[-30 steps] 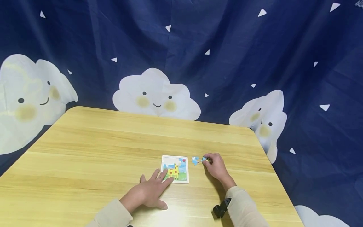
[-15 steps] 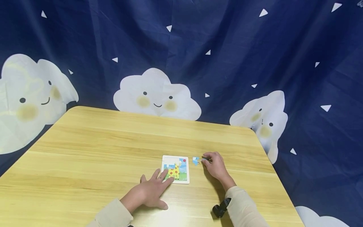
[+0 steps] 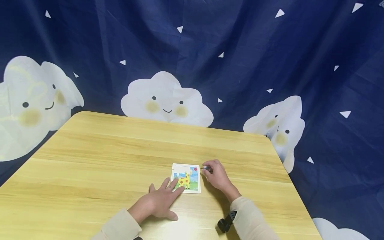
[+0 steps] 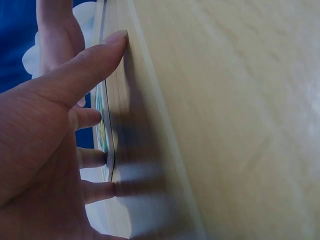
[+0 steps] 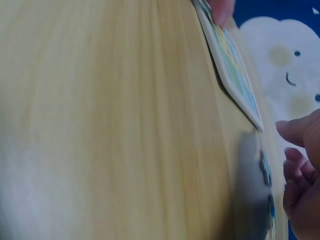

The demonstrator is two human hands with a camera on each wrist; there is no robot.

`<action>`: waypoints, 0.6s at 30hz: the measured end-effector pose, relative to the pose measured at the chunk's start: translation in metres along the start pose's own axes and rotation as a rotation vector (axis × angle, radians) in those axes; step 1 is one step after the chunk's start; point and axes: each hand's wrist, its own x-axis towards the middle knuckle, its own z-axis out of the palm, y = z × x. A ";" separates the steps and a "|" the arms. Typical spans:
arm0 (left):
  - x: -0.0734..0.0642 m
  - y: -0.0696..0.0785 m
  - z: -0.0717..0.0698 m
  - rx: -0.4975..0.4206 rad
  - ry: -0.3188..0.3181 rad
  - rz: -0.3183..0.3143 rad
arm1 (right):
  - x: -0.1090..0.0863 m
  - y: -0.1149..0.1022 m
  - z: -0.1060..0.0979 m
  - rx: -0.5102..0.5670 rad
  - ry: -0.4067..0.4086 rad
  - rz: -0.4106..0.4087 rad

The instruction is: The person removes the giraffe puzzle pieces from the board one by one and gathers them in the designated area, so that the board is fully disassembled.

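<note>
My left hand (image 3: 160, 201) lies with spread fingers on the near left corner of a small white-framed jigsaw puzzle (image 3: 194, 183). The puzzle shows a giraffe and a red dot; its upper left part is bare white. In the left wrist view, the fingers (image 4: 92, 157) touch the puzzle's edge. Just right of the frame, my right hand (image 3: 220, 176) hovers with bent fingers and thumb apart. The right wrist view shows nothing between them. Two loose puzzle pieces, one nearer the frame (image 5: 266, 167) and one farther (image 5: 271, 215), lie on the table beside that hand. In the head view the hand mostly covers them.
The pale wooden table (image 3: 120, 146) stretches around the puzzle on all sides. Behind it hangs a dark blue curtain (image 3: 240, 40) with white clouds. A black device (image 3: 226, 222) is strapped under the right wrist.
My right hand has moved left toward the puzzle frame, and now covers the loose blue piece that showed before. The left hand has stayed in place.
</note>
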 end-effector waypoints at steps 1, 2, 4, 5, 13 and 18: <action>0.000 0.000 0.000 0.001 0.000 0.000 | 0.000 -0.002 0.002 -0.004 -0.012 -0.015; 0.000 0.000 0.000 0.003 0.000 0.001 | -0.001 -0.004 0.004 -0.008 -0.024 -0.028; 0.001 0.000 0.000 0.006 -0.001 0.001 | -0.001 -0.009 0.008 -0.011 -0.055 -0.038; 0.001 -0.001 0.000 0.007 -0.002 0.000 | -0.001 -0.011 0.009 -0.018 -0.073 -0.046; 0.001 -0.001 0.000 0.008 -0.009 -0.001 | 0.000 -0.022 0.020 -0.054 -0.163 -0.051; 0.001 -0.001 0.000 0.013 -0.003 0.000 | 0.002 -0.024 0.024 -0.066 -0.171 -0.071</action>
